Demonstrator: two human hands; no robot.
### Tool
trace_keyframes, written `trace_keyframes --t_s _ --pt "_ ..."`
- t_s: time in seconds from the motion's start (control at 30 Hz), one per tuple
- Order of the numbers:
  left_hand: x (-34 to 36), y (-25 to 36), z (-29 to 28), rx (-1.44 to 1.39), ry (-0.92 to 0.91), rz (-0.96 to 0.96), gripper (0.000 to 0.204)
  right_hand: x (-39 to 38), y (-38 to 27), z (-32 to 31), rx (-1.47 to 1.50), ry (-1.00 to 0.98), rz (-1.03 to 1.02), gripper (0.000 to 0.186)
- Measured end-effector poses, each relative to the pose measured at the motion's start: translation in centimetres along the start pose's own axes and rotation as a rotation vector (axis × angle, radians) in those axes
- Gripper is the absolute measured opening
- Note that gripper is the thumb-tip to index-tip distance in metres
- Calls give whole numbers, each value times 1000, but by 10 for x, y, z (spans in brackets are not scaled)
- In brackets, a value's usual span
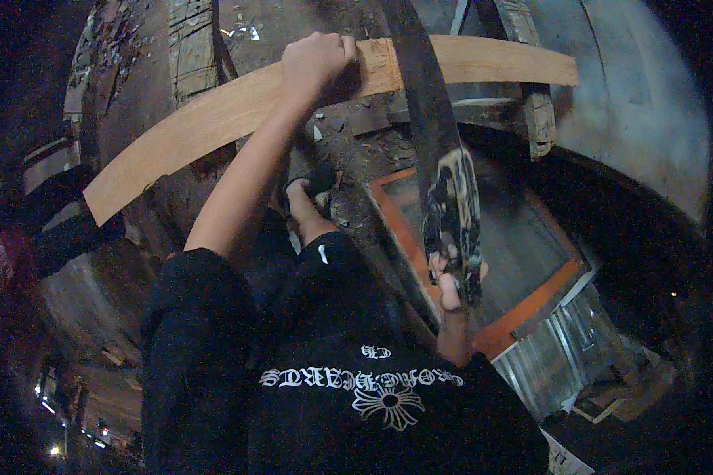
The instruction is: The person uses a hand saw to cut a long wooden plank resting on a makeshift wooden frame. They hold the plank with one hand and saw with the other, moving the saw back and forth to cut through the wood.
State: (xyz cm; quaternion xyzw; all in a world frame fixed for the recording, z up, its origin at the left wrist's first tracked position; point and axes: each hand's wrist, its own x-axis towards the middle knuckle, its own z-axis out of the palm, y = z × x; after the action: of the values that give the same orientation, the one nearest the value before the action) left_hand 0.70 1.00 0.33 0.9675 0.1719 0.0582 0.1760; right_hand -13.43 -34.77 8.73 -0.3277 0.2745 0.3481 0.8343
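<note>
A long, pale wooden board [206,119] lies crosswise in front of me, curved by the lens. My left hand [318,65] is closed over it left of its middle, fingers curled on its far side. My right hand [448,281] grips the handle of a handsaw [428,95], whose handle looks dark with worn light patches. The dark, wide blade runs away from me and crosses the board to the right of my left hand. Motion blurs the saw, and its teeth cannot be made out. How deep the blade sits in the wood is hidden.
Rough timber supports [192,51] stand beneath the board at left and right. An orange-edged frame with a dark panel [519,317] lies right of my legs, beside corrugated metal sheeting [558,340]. A large grey surface [642,95] rises at far right. Scraps litter the dirt ground [293,16].
</note>
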Motion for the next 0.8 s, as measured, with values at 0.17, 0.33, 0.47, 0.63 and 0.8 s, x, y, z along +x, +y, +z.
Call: trace_keyframes --t_s 0.17,0.33,0.47,0.63,0.8 --pt "-3 3 -13 55 -7 -8 38 15 -11 40 -359 -31 -186 30" --pt "-4 6 -26 183 23 190 26 21 -16 56 -456 -412 -218 17" --pt "-8 -6 -18 178 39 178 24 7 -3 77 -569 -268 -296 24" --pt "-13 1 -6 35 222 -47 40 -9 -16 37 -455 -141 -295 25" --pt "-15 -3 4 33 146 -74 40 -8 -14 40 -605 -195 -391 30"
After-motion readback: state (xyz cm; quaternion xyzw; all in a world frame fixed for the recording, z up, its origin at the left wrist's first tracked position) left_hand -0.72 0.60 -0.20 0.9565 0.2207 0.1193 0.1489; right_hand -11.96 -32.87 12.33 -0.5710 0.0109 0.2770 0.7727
